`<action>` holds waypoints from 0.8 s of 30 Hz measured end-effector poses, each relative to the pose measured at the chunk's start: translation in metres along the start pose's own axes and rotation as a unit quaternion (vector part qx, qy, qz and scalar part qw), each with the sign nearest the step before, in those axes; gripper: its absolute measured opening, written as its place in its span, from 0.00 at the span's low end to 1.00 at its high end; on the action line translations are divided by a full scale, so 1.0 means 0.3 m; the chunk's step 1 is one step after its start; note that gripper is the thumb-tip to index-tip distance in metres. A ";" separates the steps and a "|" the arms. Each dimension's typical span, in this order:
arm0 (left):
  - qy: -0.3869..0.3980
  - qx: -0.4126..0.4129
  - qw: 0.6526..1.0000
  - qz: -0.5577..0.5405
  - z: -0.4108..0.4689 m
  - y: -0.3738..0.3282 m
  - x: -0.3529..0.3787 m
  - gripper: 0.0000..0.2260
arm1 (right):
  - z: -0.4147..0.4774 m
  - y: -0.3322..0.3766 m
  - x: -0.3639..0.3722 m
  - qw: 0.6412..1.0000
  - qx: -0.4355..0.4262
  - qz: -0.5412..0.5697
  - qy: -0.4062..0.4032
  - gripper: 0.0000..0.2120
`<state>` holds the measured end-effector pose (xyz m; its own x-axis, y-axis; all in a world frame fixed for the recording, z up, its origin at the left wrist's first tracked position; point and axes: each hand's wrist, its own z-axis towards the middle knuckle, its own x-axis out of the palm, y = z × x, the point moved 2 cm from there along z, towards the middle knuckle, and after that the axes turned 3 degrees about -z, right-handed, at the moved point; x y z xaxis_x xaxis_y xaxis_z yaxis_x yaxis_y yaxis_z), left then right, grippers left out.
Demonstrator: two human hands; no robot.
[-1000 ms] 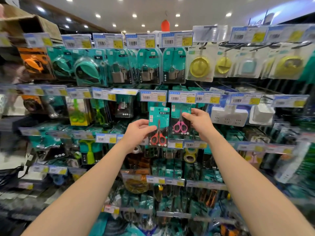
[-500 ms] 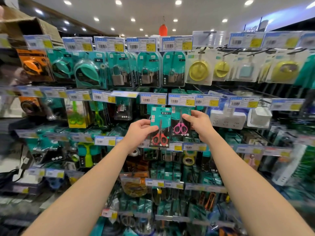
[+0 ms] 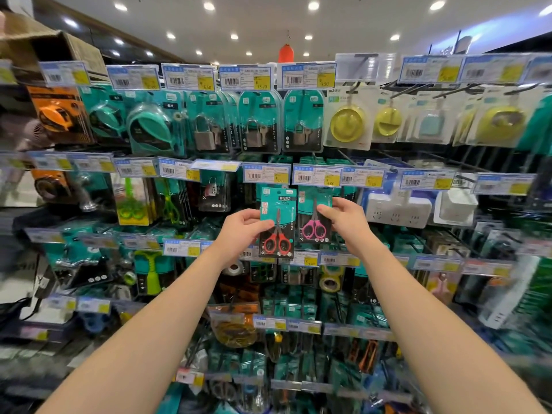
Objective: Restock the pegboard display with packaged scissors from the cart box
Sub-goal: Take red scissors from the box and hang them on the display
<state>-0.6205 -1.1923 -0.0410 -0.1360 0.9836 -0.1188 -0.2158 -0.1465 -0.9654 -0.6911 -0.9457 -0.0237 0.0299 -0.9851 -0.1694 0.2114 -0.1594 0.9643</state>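
Red-scissors pack (image 3: pixel 277 223) higher than before, nearer its peg.

Both arms reach forward; left hand (image 3: pixel 239 231) pinches the red scissors pack (image 3: pixel 277 222), right hand (image 3: pixel 348 221) just right of it, fingers curled.

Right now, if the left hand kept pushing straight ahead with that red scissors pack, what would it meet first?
Probably the teal packs hanging behind, under the price tag. The left hand holds the red-handled scissors pack in front of them; depth is unclear.
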 end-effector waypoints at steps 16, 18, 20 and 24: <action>-0.002 -0.009 0.999 -0.031 0.015 -0.011 0.008 0.09 | -0.008 0.008 0.005 0.999 -0.004 0.029 -0.018 0.21; -0.003 -0.013 0.999 -0.033 0.016 -0.009 0.007 0.08 | 0.000 -0.003 0.019 1.000 -0.005 0.028 -0.011 0.18; -0.004 -0.017 0.999 -0.031 0.021 -0.006 0.006 0.08 | -0.004 -0.006 0.033 0.999 -0.005 0.036 0.006 0.15; -0.004 -0.020 0.999 -0.026 0.026 -0.004 0.011 0.09 | 0.003 -0.016 0.037 0.999 -0.001 0.042 0.003 0.15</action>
<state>-0.6284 -1.1899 -0.0383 -0.1335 0.9888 -0.0670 -0.1837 -0.0911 -0.9788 -0.6926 -0.9559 -0.0300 0.0533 -0.9946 -0.0896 0.2101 -0.0765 0.9747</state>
